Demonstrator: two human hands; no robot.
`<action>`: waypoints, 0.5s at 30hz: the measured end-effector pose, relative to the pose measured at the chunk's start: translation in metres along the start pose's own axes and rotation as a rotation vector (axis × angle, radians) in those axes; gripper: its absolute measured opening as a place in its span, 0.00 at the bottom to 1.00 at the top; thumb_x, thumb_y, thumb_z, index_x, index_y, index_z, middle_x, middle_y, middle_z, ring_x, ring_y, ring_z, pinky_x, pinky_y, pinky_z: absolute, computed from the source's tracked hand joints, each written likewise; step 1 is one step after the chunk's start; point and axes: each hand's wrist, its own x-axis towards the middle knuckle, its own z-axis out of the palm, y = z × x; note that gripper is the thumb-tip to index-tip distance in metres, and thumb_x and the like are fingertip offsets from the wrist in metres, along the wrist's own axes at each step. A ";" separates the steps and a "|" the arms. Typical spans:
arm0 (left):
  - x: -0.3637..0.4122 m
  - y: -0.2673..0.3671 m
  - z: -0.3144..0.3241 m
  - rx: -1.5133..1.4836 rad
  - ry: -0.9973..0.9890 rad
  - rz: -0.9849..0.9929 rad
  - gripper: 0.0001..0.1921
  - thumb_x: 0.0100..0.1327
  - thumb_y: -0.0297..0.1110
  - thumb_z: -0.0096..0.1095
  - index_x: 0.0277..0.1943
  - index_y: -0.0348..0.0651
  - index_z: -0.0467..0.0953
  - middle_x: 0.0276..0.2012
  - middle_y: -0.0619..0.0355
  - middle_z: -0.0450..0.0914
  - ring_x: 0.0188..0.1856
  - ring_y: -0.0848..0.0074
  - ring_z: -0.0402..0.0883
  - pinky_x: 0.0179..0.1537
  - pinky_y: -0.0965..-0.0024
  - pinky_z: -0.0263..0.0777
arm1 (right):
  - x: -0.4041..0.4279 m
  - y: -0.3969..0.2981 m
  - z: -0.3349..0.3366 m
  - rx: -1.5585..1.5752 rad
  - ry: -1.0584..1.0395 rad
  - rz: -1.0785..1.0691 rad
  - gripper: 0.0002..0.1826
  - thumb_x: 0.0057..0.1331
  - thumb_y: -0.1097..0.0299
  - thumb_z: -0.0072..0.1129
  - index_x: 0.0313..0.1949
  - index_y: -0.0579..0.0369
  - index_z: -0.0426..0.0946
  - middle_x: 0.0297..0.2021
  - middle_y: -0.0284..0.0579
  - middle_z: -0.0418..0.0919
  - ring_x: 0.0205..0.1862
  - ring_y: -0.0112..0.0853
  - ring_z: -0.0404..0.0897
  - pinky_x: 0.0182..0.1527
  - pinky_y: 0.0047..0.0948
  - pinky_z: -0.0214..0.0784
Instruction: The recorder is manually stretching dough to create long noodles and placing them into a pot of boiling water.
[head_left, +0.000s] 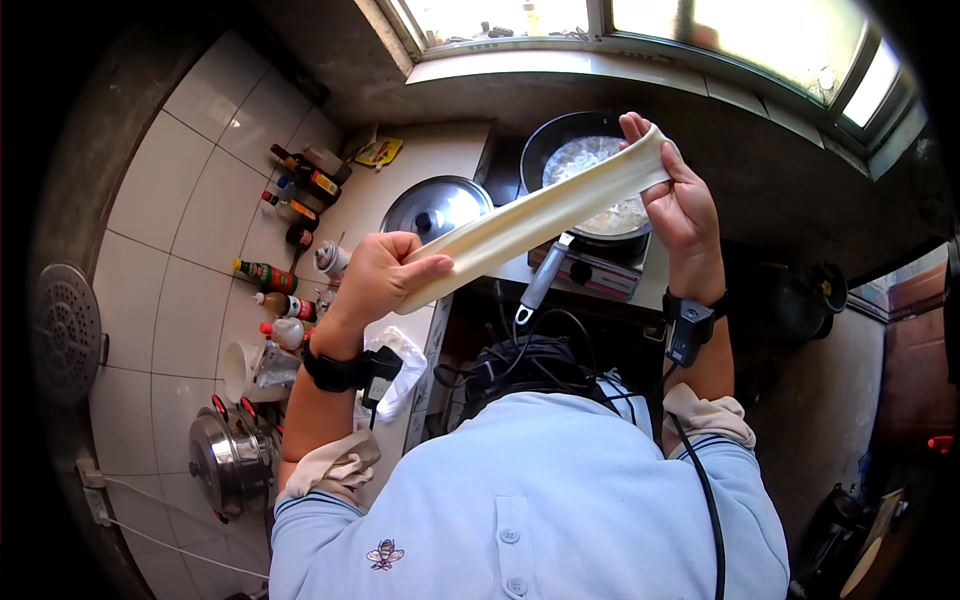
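A long, flat strip of pale dough (536, 221) is stretched between my two hands. My left hand (382, 276) closes around its lower left end, with the thumb pressed on top. At the upper right, my right hand (681, 196) pinches the other end, thumb on the near side and some fingers extended behind. Beneath the strip is a black wok (534, 156) with whitish, foamy liquid (589, 154) in it; the strip hides part of the wok. Its grey handle (543, 279) points toward me. The wok stands on a portable gas stove (592, 274).
A metal lid (437, 206) lies on the counter left of the wok. Several bottles (304, 180) and jars line the tiled wall. A steel pot (225, 454) stands at the lower left, and a white plastic bag (401, 360) is near my left wrist. A gas cylinder (799, 296) is at right.
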 end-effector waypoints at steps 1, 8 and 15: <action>-0.002 0.002 -0.004 0.002 0.008 -0.002 0.19 0.55 0.43 0.71 0.19 0.38 0.73 0.16 0.67 0.70 0.18 0.90 0.63 0.18 0.82 0.55 | -0.001 -0.006 0.000 -0.013 0.016 -0.029 0.21 0.74 0.67 0.30 0.60 0.66 0.55 0.59 0.55 0.64 0.64 0.40 0.63 0.66 0.38 0.54; -0.011 0.004 -0.021 -0.043 0.099 0.011 0.19 0.57 0.42 0.68 0.21 0.37 0.73 0.16 0.68 0.70 0.19 0.91 0.63 0.19 0.84 0.56 | 0.000 -0.035 -0.012 0.015 -0.023 -0.065 0.21 0.74 0.68 0.28 0.62 0.66 0.54 0.60 0.57 0.63 0.64 0.41 0.61 0.68 0.37 0.51; 0.010 0.029 -0.014 -0.283 0.090 0.088 0.18 0.60 0.45 0.65 0.23 0.39 0.74 0.17 0.67 0.71 0.18 0.91 0.63 0.18 0.84 0.55 | 0.010 -0.020 -0.018 -0.016 -0.069 -0.285 0.24 0.72 0.67 0.35 0.62 0.69 0.52 0.61 0.62 0.60 0.66 0.48 0.57 0.69 0.44 0.46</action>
